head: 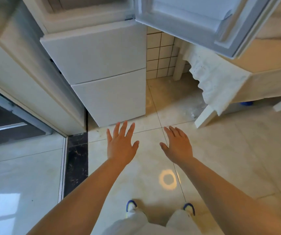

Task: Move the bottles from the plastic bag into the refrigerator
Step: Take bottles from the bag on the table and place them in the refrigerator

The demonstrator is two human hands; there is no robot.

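A white refrigerator [99, 65] stands ahead of me with two lower drawer fronts closed. Its top door [195, 19] is swung open to the right, and the upper compartment's inside is cut off by the frame's top edge. My left hand [121, 145] and my right hand [178, 146] are stretched out over the floor in front of the refrigerator, palms down, fingers spread, holding nothing. No bottles and no plastic bag are in view.
A table with a white lace cloth [221, 85] stands at the right, close under the open door. A tiled wall [161, 55] is behind it. A door frame and dark threshold strip [77, 158] lie at the left. My feet [160, 209] stand on the glossy tile floor.
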